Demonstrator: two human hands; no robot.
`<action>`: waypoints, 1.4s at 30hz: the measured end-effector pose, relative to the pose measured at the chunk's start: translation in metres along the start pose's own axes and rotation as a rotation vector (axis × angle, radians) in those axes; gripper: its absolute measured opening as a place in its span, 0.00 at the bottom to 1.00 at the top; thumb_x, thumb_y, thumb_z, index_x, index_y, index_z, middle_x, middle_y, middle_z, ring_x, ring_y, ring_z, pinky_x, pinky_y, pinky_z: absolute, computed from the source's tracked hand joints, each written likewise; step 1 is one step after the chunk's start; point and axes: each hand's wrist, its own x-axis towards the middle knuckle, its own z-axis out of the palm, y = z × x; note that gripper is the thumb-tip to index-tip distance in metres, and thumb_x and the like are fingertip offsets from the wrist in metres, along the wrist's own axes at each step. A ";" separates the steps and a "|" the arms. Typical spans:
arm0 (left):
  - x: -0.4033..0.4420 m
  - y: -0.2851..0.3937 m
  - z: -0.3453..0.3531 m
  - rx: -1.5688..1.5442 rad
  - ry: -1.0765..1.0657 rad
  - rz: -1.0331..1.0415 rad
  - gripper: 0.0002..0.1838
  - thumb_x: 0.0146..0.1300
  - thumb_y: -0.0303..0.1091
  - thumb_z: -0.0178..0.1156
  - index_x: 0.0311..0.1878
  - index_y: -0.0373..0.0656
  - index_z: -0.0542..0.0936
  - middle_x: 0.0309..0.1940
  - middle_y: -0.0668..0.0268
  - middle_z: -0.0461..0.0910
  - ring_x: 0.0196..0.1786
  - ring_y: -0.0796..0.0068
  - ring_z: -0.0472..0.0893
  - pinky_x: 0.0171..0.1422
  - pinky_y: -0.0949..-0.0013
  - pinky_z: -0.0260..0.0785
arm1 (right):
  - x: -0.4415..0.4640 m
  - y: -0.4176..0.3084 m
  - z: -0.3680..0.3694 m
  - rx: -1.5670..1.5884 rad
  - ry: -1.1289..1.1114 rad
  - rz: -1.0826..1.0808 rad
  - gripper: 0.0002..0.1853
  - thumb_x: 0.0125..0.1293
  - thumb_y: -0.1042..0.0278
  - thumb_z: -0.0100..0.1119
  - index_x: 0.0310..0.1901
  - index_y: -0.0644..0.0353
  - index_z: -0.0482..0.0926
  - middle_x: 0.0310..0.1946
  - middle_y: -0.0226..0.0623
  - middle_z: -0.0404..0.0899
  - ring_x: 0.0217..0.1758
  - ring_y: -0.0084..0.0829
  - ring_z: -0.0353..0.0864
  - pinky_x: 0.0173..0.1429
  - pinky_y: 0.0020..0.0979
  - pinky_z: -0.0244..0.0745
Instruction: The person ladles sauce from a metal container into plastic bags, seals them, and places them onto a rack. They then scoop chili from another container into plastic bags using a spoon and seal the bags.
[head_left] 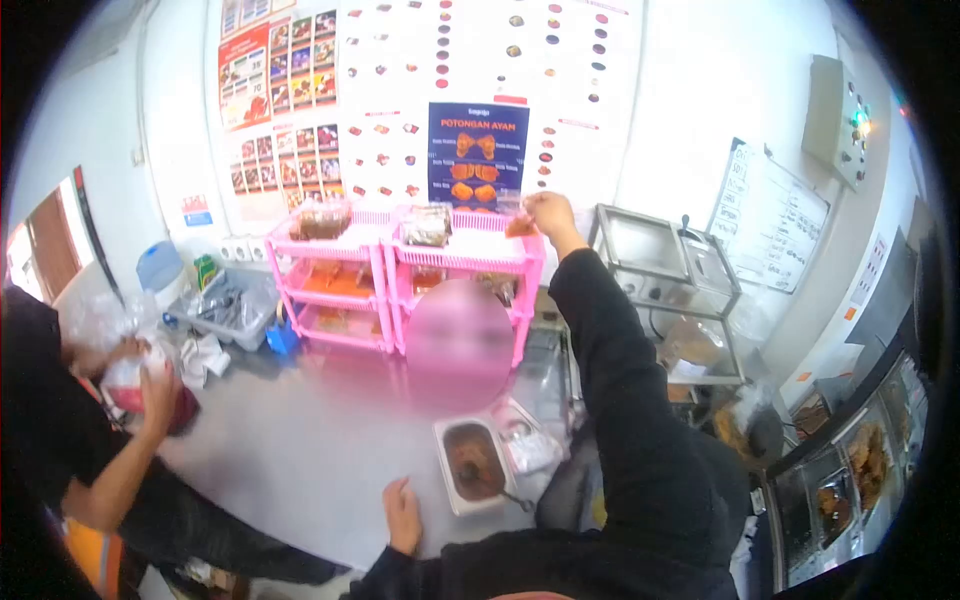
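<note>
My right hand (548, 215) reaches up to the top of the right pink rack (480, 257). Its fingers are closed on a small packet of reddish-brown sauce (519, 227) at the rack's right end. Low in the view, my left hand (402, 512) rests by the near edge of the metal table (290, 450), fingers loosely extended and holding nothing. Just right of it stands a steel container of brown sauce (474, 465) with a ladle (512, 497) in it. A blurred round patch hides part of the rack's lower right.
A co-worker (120, 420) at the left handles a plastic bag over a red bowl (185, 410). A grey bin (232, 308) stands behind. Packets fill the left pink rack (330, 250). Right of my arm is a steel appliance (665, 262); fried food trays (865, 455) lie far right.
</note>
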 end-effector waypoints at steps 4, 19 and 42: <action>0.006 -0.002 -0.033 0.200 0.219 0.157 0.09 0.51 0.24 0.57 0.37 0.39 0.74 0.47 0.56 0.63 0.40 0.71 0.69 0.36 0.71 0.66 | 0.035 0.030 0.040 0.032 -0.066 0.031 0.07 0.49 0.65 0.59 0.27 0.59 0.80 0.24 0.41 0.79 0.29 0.34 0.80 0.37 0.33 0.72; 0.015 -0.009 -0.023 0.394 0.208 0.165 0.15 0.45 0.29 0.63 0.35 0.39 0.69 0.31 0.60 0.68 0.35 0.64 0.68 0.41 0.67 0.63 | 0.037 0.022 0.061 -0.310 0.211 -0.043 0.16 0.51 0.72 0.52 0.44 0.61 0.73 0.34 0.54 0.77 0.40 0.47 0.77 0.44 0.39 0.71; -0.038 -0.013 0.005 0.121 -0.553 0.021 0.12 0.48 0.28 0.60 0.39 0.39 0.78 0.37 0.60 0.79 0.41 0.66 0.78 0.47 0.69 0.68 | -0.350 0.032 0.011 -0.612 -0.629 0.226 0.15 0.52 0.71 0.53 0.44 0.58 0.73 0.43 0.45 0.73 0.44 0.44 0.74 0.47 0.38 0.70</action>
